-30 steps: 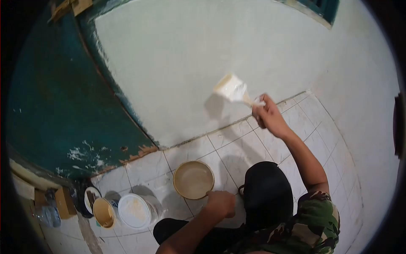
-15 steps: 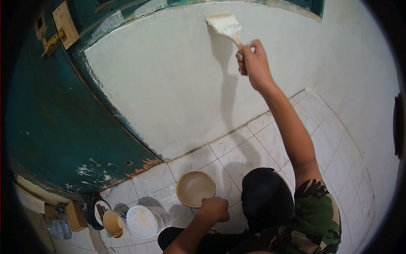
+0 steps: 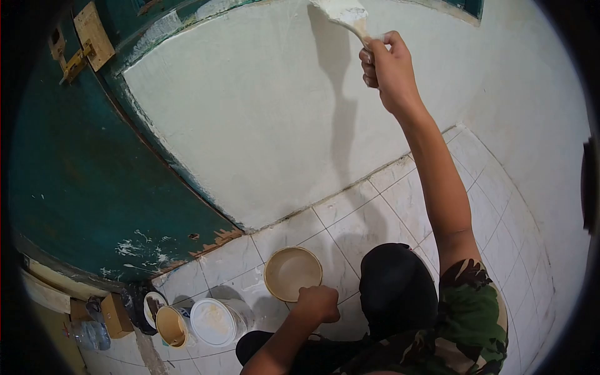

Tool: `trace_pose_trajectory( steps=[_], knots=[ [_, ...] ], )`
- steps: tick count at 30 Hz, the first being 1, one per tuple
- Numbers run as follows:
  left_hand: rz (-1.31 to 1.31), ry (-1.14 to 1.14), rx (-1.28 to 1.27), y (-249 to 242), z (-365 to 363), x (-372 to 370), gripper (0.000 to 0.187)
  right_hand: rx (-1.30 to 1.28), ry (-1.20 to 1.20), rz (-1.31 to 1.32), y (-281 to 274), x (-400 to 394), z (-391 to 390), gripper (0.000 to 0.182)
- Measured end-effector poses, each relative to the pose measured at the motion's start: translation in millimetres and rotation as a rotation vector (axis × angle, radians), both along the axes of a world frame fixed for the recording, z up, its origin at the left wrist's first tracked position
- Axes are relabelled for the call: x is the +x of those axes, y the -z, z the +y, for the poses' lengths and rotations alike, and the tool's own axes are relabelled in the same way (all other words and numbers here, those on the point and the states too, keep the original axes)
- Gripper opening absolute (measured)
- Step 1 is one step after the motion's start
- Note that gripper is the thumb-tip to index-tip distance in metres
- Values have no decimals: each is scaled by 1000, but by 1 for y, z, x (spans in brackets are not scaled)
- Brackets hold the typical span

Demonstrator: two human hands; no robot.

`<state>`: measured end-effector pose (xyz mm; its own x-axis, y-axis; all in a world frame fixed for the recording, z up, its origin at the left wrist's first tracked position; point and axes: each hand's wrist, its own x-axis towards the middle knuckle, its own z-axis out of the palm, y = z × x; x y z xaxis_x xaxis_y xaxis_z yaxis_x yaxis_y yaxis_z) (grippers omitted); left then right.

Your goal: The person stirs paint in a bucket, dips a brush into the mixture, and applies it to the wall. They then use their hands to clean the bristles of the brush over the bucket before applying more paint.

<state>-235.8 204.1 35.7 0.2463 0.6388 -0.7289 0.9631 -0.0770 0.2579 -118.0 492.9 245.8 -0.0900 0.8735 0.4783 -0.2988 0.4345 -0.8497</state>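
My right hand (image 3: 392, 72) is closed round the handle of a wide paintbrush (image 3: 340, 11). The brush's pale, paint-coated bristles lie against the upper part of the white wall (image 3: 237, 119), partly cut off by the top of the view. Lower down, my left hand (image 3: 316, 304) is closed at the near rim of a round beige tub (image 3: 279, 267), holding it just above or on the tiled floor. Pale liquid seems to cover the bottom of the tub. The left fingertips are hidden.
A green door (image 3: 94, 181) with white paint splashes stands on the left. By it are a white lidded bucket (image 3: 214, 322), an open beige bucket (image 3: 171, 326), a cardboard box (image 3: 117, 315) and clear plastic bottles (image 3: 91, 335). My dark-clothed knee (image 3: 397, 284) is beside the tub.
My right hand and the paintbrush have moved up the wall and slightly right. My left hand keeps its hold on the tub. The view has shifted a little.
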Motion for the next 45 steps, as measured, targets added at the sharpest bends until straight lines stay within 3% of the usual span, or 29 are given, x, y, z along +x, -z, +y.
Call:
trace_pose_trajectory(
  steps=[3, 13, 16, 20, 24, 27, 30, 33, 36, 41, 45],
  knots=[
    [-9, -5, -3, -4, 0, 2, 30, -68, -62, 28, 24, -5, 18, 22],
    [-5, -4, 15, -9, -5, 3, 30, -391, -43, -101, 186, 8, -10, 23],
    [-42, -5, 122, -10, -10, 1, 24, -491, -44, -156, 223, 17, -18, 23],
    [-42, -3, 144, -13, -10, 3, 24, -592, 27, -371, 250, 27, -6, 20],
    [-36, 3, 135, -13, -12, 4, 24, -485, 90, -529, 190, 11, 19, 23],
    [-31, 1, 132, -17, -11, 4, 25, -481, 20, -488, 124, 1, 20, 29],
    [10, -12, 60, -14, -9, 5, 31, -359, 45, -442, 67, 1, 6, 12],
    [5, 3, 44, -12, -7, 4, 31, -270, -59, -405, 29, 11, 4, 9],
    [-34, 1, 128, -16, -10, 0, 24, -148, 76, -316, 4, 10, -10, 16],
    [-47, -15, 145, -11, -10, -4, 22, 15, 61, -187, -9, 12, -9, 28],
    [-46, -26, 130, -8, -7, -5, 21, 46, 202, -98, 67, -10, 26, 30]
  ],
)
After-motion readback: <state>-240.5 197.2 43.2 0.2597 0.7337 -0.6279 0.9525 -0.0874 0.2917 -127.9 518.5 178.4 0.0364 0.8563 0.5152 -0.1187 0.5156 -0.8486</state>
